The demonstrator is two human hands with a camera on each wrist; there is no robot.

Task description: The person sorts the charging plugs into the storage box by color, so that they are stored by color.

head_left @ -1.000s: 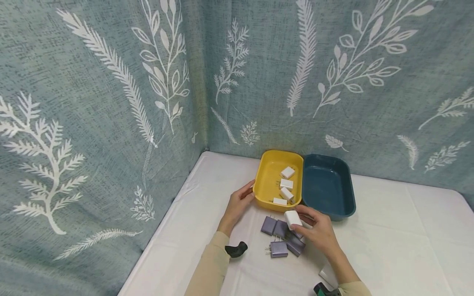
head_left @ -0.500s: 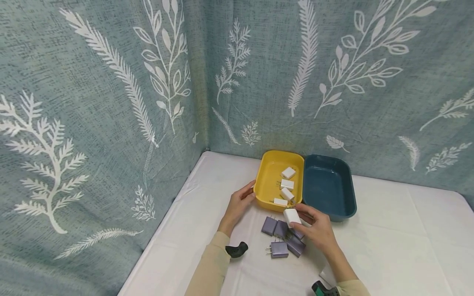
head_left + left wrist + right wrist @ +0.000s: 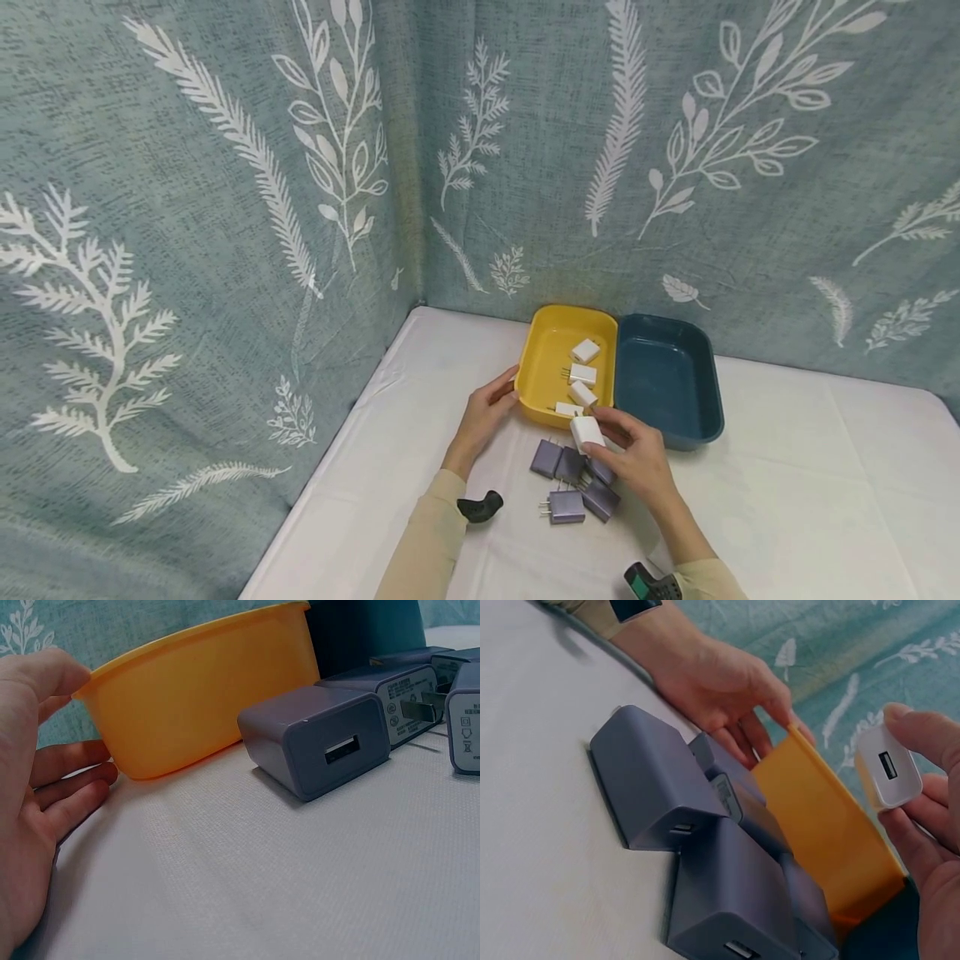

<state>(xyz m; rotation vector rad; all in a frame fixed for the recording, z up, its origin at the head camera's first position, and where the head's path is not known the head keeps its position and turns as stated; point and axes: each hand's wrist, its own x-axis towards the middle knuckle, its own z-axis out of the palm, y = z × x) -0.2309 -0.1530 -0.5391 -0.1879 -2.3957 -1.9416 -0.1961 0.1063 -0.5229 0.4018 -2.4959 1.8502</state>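
My right hand point(image 3: 637, 454) pinches a white USB charger point(image 3: 587, 432) between thumb and fingers, over the near edge of the yellow bin point(image 3: 536, 408). In the right wrist view, the USB port of this charger point(image 3: 888, 765) shows. My left hand point(image 3: 480, 421) touches the bin's left side; the left wrist view shows its fingers point(image 3: 75, 759) against the outer wall, loosely bent. Several white chargers point(image 3: 582, 375) lie inside the yellow bin. Grey-purple chargers point(image 3: 566, 506) lie in a loose group on the table below my right hand, several with prongs showing.
A dark blue bin point(image 3: 660, 383) stands against the yellow bin's right side, with nothing visible in it. White cloth covers the table point(image 3: 810, 483). Leaf-patterned curtains point(image 3: 525, 167) hang behind and to the left.
My right hand has moved slightly up and left with the white charger, nearer the yellow bin's front edge. My left hand stays at the bin's side.
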